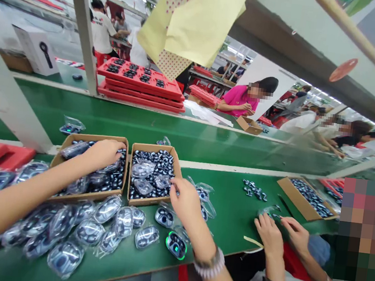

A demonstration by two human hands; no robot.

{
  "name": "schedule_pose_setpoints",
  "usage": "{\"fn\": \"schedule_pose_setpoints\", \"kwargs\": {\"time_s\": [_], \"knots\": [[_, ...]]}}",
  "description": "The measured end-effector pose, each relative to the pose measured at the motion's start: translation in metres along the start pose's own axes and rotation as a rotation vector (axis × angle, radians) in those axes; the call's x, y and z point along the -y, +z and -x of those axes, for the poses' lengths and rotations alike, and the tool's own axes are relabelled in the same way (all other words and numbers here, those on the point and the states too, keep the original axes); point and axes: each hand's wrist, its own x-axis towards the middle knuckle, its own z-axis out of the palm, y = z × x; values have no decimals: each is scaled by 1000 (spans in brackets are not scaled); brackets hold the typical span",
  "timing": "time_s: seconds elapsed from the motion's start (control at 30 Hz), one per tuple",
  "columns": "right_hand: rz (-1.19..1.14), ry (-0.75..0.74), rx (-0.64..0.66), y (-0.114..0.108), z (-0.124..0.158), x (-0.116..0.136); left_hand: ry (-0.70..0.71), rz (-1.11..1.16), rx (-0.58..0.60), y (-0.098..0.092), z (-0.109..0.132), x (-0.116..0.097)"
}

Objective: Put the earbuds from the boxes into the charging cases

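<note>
Two boxes [147, 201] (cardboard); one below left hand [106, 152], one beside right hand [187, 199]

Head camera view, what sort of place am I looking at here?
Probably a factory line for assembling or packing small electronics: cardboard boxes full of small dark parts stand on a long green bench, with stacked red trays and people at other benches beyond.

No text can be read; lettering [98, 19] on a white shirt [102, 38], ten o'clock, is too small.
</note>
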Motion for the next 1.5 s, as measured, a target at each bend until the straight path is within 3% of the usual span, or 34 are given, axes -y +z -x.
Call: {"fn": "schedule_pose_setpoints", "kwargs": {"time_s": [0.13, 0.27, 0.5, 0.73, 0.93, 1.03, 1.13, 1.2, 1.27, 1.4, 1.5], "knots": [[44, -72, 155, 30, -85, 11, 26, 10, 86, 23, -31, 25], [129, -4, 231, 62, -131, 21, 37, 40, 140, 41, -38, 28], [181, 138, 299, 81, -154, 37, -22, 133, 138, 41, -45, 46], [3, 198, 253, 76, -158, 39, -144, 247, 71, 39, -46, 47], [-351, 187, 166, 39, -129, 57, -175, 497, -5, -3, -27, 45], [-583, 132, 195, 15, -94, 78, -104, 692, -41, -28, 7, 22], [-1088, 88, 238, -8, -50, 96, -38, 1078, -29, -41, 51, -13], [-1500, 90, 262, -19, -22, 103, -54, 1289, -21, -43, 79, -35], [-1736, 113, 271, -24, 3, 107, -72, 1427, 4, -40, 101, -52], [-1901, 124, 265, -22, 39, 110, -12, 1693, 222, -32, 127, -72], [-1988, 130, 251, -18, 55, 114, -65, 1963, 364, -22, 137, -82]]}}
